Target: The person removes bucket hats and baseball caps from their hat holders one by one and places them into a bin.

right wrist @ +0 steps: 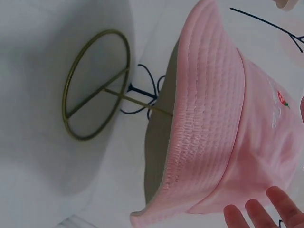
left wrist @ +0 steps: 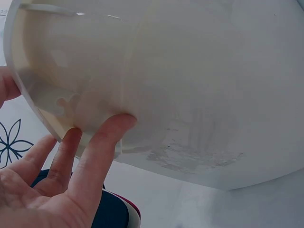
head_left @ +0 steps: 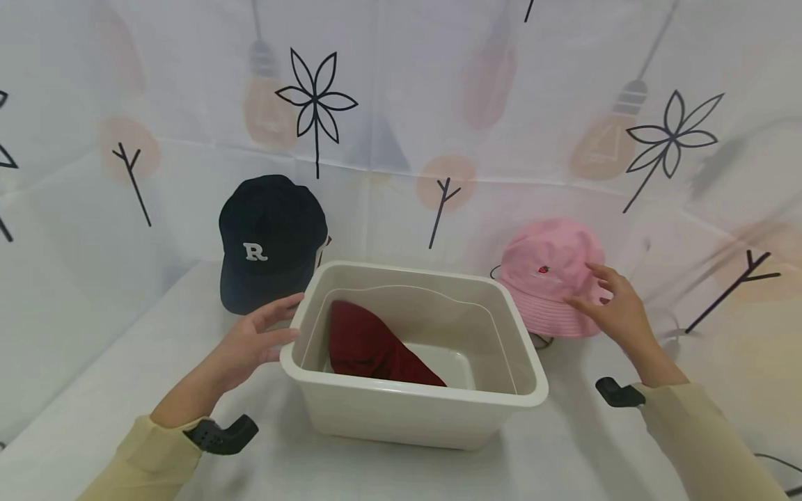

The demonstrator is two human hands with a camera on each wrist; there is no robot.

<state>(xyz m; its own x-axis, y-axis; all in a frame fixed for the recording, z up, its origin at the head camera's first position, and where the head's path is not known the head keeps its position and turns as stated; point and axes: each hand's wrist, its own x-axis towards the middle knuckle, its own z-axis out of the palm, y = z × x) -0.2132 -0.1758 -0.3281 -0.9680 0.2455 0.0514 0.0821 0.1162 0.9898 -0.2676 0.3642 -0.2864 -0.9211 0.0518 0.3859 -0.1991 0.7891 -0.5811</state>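
Observation:
A cream plastic tub stands in the middle of the table with a dark red cap inside. My left hand is at its left end, fingers extended; in the left wrist view the fingertips touch the tub's outer wall below the rim. To the right, a pink bucket hat with a small strawberry emblem hangs on a thin brass wire stand. Beside the hat's right side my right hand has its fingers spread and holds nothing. Whether its fingertips touch the fabric I cannot tell.
A dark navy cap with a white letter R is behind the tub on the left. A white patterned cloth hangs at the back. Black cables lie at the far right edge.

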